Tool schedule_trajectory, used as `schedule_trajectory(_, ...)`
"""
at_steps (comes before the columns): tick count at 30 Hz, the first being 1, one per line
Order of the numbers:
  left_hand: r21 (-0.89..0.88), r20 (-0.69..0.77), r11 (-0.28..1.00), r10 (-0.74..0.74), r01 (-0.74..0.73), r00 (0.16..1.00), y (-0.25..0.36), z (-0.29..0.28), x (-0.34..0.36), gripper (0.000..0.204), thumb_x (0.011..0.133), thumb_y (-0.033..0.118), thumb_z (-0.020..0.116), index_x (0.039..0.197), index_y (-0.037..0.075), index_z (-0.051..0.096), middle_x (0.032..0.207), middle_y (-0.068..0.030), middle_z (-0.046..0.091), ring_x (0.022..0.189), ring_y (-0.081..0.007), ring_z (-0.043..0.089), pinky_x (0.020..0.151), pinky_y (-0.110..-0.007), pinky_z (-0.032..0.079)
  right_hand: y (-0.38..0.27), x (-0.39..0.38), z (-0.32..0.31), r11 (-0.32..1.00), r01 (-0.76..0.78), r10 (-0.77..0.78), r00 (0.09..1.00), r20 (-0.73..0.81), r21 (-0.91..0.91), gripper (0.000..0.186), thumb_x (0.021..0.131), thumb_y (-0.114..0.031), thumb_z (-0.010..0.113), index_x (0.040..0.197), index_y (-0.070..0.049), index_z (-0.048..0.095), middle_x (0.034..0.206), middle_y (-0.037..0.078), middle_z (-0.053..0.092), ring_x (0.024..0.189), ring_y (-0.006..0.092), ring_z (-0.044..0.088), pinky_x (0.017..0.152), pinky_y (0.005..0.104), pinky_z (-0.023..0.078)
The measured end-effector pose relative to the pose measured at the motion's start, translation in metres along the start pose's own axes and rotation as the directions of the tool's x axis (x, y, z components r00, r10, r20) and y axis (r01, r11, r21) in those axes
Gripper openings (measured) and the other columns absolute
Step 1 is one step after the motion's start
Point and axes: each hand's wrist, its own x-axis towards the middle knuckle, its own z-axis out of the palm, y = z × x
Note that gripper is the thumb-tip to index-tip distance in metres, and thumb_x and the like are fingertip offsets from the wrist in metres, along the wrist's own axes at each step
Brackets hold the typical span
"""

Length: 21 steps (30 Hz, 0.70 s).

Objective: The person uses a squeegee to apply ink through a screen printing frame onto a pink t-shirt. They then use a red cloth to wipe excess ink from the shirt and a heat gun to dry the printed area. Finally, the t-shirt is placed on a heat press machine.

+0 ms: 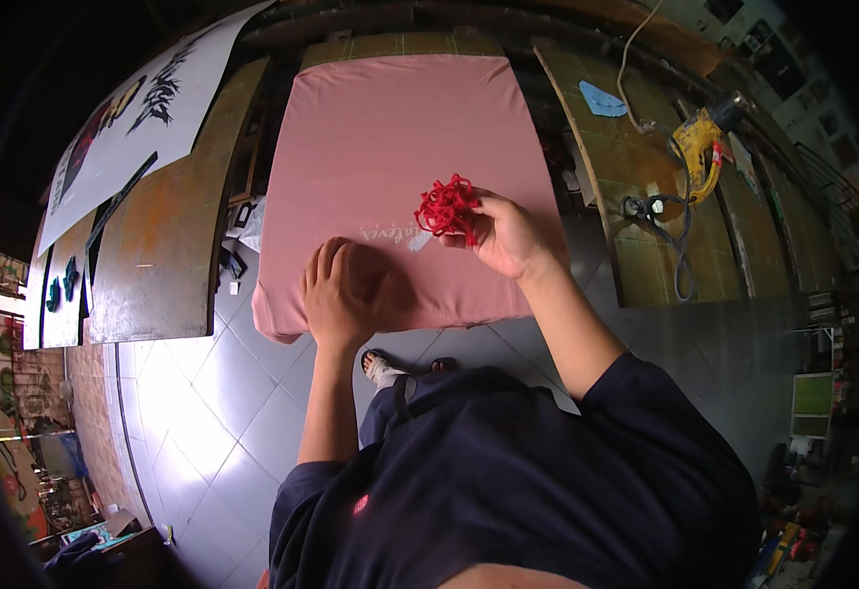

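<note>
Pink cloth (390, 137) lies stretched over a board in front of me, its lower edge tucked or folded at the near side. Small white lettering (382, 233) marks its near half, next to a pale patch. My left hand (339, 299) rests on the cloth near its front edge, fingers laid down on it and a little bent, with nothing seen in them. My right hand (506, 236) grips a tangled bunch of red strips or cord (446, 208) over the cloth, close to the lettering. The palm and fingertips are partly hidden.
On the right-hand board (587, 162) lie a yellow heat gun (697, 137) with a dark looped cable and a folded light-blue cloth (602, 99). A large printed white sheet (169, 118) covers part of the left board (160, 245). Grey floor tiles (223, 412) show below.
</note>
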Motion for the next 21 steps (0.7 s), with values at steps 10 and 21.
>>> schedule_trajectory(10,0.022,-0.055,1.000,0.012,-0.010,0.998,0.002,0.001,-0.001,0.050,0.065,0.029,0.072,0.105,0.004,0.056,0.113,-0.0108,0.054,0.109,-0.0304,0.047,0.092,-0.040,0.036,-0.004,0.010,0.012,0.127,0.188,-0.543,0.835,0.090,-0.974,0.031,0.078,-0.003,0.056,0.109,0.002,0.055,0.102,0.011,0.061,0.088,0.0189,0.062,0.079,0.0270,0.048)
schedule_trajectory(21,0.008,-0.028,1.000,-0.030,0.030,0.999,0.002,0.002,-0.001,0.052,0.065,0.033,0.072,0.105,0.004,0.056,0.115,-0.0098,0.053,0.113,-0.0291,0.044,0.094,-0.040,0.033,0.004,0.016,0.041,0.038,0.482,-0.554,0.739,0.383,-0.875,0.015,0.069,0.004,0.065,0.084,0.000,0.065,0.089,0.012,0.065,0.080,0.0200,0.064,0.071,0.0275,0.052)
